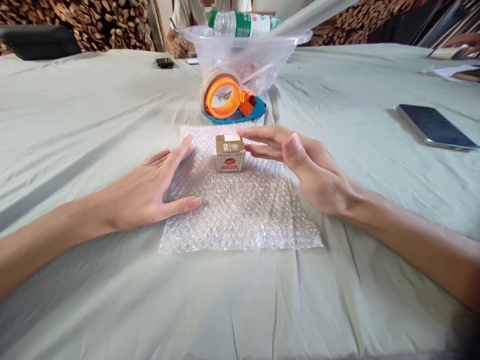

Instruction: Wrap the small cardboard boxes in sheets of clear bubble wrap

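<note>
Gold-topped and red-printed, the box (230, 159) sits between left hand (148, 187) and right hand (318, 172), each grip spread and empty.

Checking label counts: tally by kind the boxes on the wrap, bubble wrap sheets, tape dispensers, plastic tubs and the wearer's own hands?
Small box: 1
Bubble wrap sheet: 1
Tape dispenser: 1
Plastic tub: 1
Hands, left hand and right hand: 2
Total: 6

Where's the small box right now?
In the head view, the small box sits near the middle, on the bubble wrap, toward its far edge, between the left hand and the closer right hand, with the tape dispenser beyond it.
</note>
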A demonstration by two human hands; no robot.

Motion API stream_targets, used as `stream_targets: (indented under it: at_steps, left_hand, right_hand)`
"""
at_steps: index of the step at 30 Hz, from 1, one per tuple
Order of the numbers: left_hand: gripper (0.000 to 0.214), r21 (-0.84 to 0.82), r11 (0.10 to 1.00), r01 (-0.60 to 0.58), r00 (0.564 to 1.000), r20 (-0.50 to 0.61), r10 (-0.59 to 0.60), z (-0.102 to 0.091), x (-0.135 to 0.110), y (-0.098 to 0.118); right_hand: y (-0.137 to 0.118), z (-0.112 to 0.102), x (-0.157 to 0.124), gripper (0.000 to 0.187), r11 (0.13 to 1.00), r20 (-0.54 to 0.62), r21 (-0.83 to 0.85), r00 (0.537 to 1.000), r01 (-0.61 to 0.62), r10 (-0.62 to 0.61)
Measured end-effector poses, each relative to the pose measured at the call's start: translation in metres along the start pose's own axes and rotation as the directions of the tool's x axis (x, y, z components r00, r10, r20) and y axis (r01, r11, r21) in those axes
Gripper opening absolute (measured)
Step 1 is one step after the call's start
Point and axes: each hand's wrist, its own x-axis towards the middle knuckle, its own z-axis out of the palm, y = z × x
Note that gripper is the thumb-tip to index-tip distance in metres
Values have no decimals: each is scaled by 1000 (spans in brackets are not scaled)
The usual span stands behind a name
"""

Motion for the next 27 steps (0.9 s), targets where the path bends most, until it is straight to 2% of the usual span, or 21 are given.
stream_targets:
  at_steps: [4,16,22,27]
  left_hand:
    - [123,17,1000,22,1000,19,-23,-1,1,2]
    - [120,14,1000,21,1000,-12,-21,1,0,0]
    - [120,1,1000,16,1000,-23,-16,2,0,-1]
    - [121,-23,999,30,999,-20,-30,0,-1,0]
  right_hand:
    - [1,-3,1,58,999,28,51,1000,-7,6]
    - [5,-5,-2,50,1000,40,17,999,7,-7]
    - [7,-3,-2,54,996,-5,40,997,78,-77]
    - [14,-7,0,48,997,77,63,996,44,-49]
